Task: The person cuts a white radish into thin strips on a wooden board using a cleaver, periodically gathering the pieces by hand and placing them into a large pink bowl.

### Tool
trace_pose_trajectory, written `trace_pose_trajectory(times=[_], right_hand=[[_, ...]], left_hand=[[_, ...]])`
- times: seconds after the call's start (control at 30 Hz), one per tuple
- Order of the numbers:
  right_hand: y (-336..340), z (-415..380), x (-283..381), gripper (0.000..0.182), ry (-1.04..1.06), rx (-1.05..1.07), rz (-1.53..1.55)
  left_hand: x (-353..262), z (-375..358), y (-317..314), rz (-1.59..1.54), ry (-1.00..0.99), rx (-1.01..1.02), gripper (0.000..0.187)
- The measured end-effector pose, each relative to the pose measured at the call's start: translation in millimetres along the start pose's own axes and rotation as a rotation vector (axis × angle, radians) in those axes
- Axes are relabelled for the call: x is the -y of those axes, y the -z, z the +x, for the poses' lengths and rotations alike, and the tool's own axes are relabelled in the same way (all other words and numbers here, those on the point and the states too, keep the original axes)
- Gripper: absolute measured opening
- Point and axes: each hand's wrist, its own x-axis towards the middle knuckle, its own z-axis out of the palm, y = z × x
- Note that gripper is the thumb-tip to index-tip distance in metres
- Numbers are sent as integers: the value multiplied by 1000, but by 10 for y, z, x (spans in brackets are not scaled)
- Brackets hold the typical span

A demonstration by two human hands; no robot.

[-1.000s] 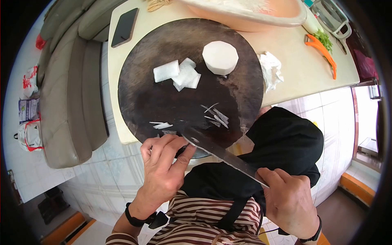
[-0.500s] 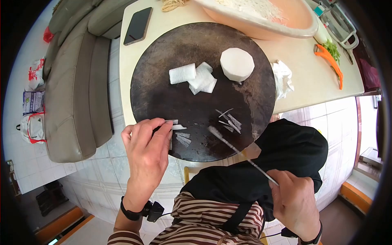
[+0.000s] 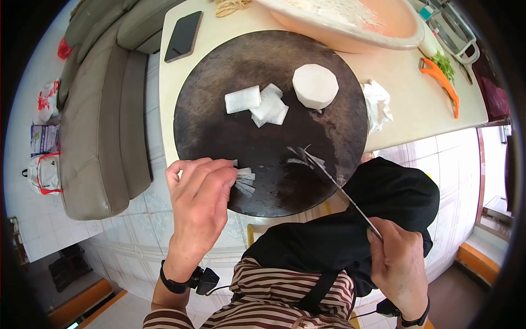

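Note:
My right hand (image 3: 399,255) is closed round the handle of a knife (image 3: 350,198), seen nearly edge-on. Its far end reaches the thin white radish strips (image 3: 307,160) at the right of the round dark chopping board (image 3: 257,143). At the board's lower left edge, my left hand (image 3: 198,189) has its fingers bent and pressed together over more radish strips (image 3: 246,180), partly hidden by the fingertips. Farther back lie several flat radish slices (image 3: 243,100), overlapping one another. Beside them stands a thick peeled radish chunk (image 3: 315,86) with a flat top.
A large pinkish basin (image 3: 350,39) of white shreds stands behind the board. A phone (image 3: 183,35) lies at the back left. To the right are a crumpled tissue (image 3: 377,104), an orange peeler (image 3: 441,85) and green leaves (image 3: 442,67). A grey sofa (image 3: 98,120) is at the left.
The knife has swung forward and to the right, its far end now at the right-hand strips, which are bunched closer. Near my left hand, the strips now lie closer together.

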Motion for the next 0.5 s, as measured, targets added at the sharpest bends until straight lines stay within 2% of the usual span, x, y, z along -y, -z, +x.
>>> trace_pose_trajectory(times=[0.1,0.17,0.3,0.33,0.4,0.5], right_hand=[[-23,-6,-14,26,1,-11,2],[-44,-15,-30,26,21,-27,-5],[-20,-37,-13,27,20,-10,-19],[-17,-45,1,27,14,-11,-21],[-17,-58,33,12,-32,-40,10],[28,-82,63,11,-47,12,-22]], left_hand=[[-10,22,-14,-17,1,-36,15],[-58,69,-67,-25,-166,-20,26],[-239,102,-274,-91,-333,41,29],[-246,100,-293,-97,-335,41,29],[-237,99,-310,-91,-329,41,28],[-212,54,-257,-101,-324,81,29]])
